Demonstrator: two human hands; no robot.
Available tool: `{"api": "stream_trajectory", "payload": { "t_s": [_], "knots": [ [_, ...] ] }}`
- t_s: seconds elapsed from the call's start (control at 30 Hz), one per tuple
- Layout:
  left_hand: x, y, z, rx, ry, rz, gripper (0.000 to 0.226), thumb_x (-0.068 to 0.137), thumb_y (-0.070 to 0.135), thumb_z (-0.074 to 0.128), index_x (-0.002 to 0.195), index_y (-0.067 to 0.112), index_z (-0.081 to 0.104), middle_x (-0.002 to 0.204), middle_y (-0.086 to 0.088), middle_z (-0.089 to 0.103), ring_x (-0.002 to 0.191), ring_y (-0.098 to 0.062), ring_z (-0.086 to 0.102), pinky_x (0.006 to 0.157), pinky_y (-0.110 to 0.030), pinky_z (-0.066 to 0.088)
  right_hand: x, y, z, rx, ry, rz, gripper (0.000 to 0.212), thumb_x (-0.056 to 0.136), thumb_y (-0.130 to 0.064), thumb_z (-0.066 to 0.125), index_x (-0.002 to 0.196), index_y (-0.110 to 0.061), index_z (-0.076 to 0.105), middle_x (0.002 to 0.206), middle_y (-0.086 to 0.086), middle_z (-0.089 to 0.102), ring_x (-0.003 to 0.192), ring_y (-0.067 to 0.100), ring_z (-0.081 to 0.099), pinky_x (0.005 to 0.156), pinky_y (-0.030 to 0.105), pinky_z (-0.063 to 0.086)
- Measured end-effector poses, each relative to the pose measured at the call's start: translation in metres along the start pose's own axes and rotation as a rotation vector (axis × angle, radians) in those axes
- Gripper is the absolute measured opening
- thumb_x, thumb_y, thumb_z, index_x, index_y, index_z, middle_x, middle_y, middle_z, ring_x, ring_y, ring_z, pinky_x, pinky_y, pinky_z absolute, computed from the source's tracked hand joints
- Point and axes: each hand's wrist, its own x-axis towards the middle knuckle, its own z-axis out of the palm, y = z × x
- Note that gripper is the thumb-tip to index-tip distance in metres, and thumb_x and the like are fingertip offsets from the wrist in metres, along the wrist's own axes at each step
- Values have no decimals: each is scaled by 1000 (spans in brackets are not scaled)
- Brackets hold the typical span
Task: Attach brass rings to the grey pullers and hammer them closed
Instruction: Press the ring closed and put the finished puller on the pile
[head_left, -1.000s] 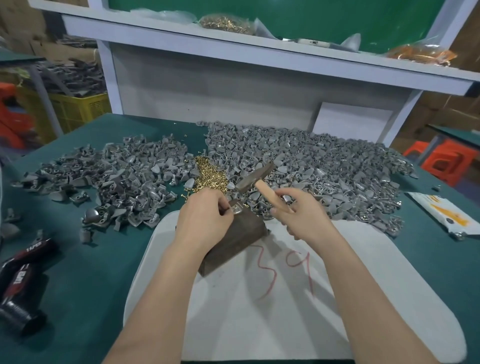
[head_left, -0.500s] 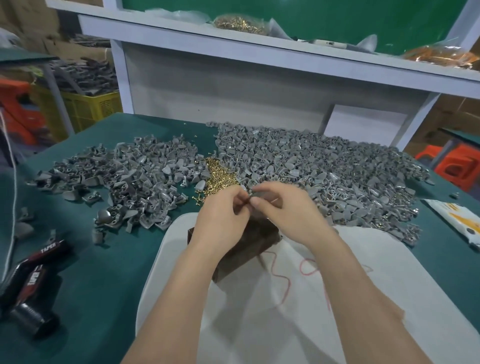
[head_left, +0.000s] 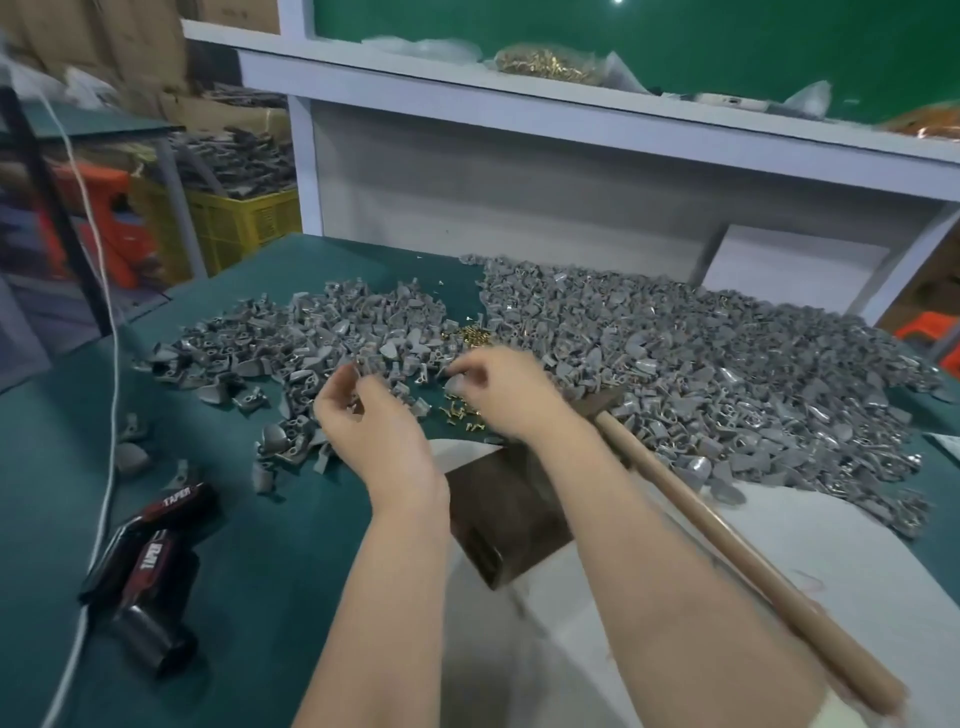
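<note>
My left hand (head_left: 371, 421) hovers over the edge of the left heap of grey pullers (head_left: 311, 338), fingers curled, with a small grey puller (head_left: 357, 372) at its fingertips; blur hides the grip. My right hand (head_left: 501, 387) reaches over the loose brass rings (head_left: 460, 413), thumb and forefinger pinching a grey puller (head_left: 455, 385). More brass rings (head_left: 471, 335) lie just beyond. The hammer (head_left: 608, 402) lies on the table, its wooden handle running under my right forearm towards the lower right. A dark block (head_left: 498, 519) sits below both wrists on the white board (head_left: 779, 525).
A large heap of grey pullers (head_left: 727, 374) covers the right of the green table (head_left: 249, 545). A black tool marked TAPER (head_left: 150, 561) and a white cord (head_left: 106, 499) lie at the left. A white shelf (head_left: 571, 124) with bags stands behind.
The hammer left my right hand and now lies on the table. My hands met over the block, then parted: the left swung left to the heap, the right moved to the brass rings.
</note>
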Motion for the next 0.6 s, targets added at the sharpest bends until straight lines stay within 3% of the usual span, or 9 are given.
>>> {"api": "stream_trajectory", "payload": {
  "t_s": [0.17,0.4,0.53,0.6],
  "knots": [
    [4,-2,-1,-14,46,3,21,93,9,40,104,24,49,108,2,53,77,-7,49,61,-15,38,27,-27,39,-247,-228,52,36,90,-12,55,125,-19,59,125,7,60,109,28,57,92,36,48],
    [4,-5,0,20,37,-1,22,93,8,42,108,22,49,125,-4,54,97,-13,51,71,-18,41,26,-27,45,-255,-207,55,31,88,-9,54,119,-12,53,118,11,59,107,31,55,90,42,48],
    [4,-6,1,17,30,4,22,93,7,43,109,21,49,119,-1,53,89,-7,52,55,-4,38,24,-26,44,-189,-183,87,23,89,-9,53,111,-9,59,111,10,63,101,28,58,88,40,50],
    [4,-6,0,29,14,18,22,93,7,43,108,21,49,116,0,52,84,-4,51,54,-3,38,22,-22,37,-91,-119,91,18,89,-7,53,103,-7,64,106,9,66,96,26,60,84,36,51]
  ]
}}
